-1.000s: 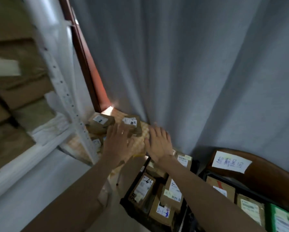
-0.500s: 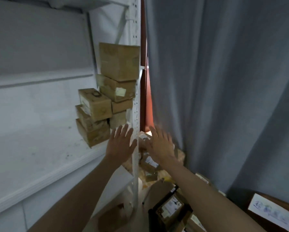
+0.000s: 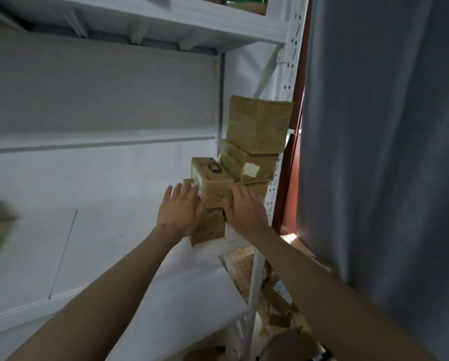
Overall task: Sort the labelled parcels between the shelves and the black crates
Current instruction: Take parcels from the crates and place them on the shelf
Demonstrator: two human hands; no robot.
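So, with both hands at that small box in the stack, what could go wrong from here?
1. The small box sits on lower boxes at the shelf edge; pulling it may drag them off.
2. The tall stack beside it looks uneven and could topple if bumped.
3. The left hand and right hand lie flat, so the hold may slip.

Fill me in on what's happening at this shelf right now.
A person is reaching with both bare hands into a white shelf stacked with cardboard parcels. The left hand and right hand flank a small brown box at the front of the stack, fingers straight. The box sits on the stack, not yet lifted.
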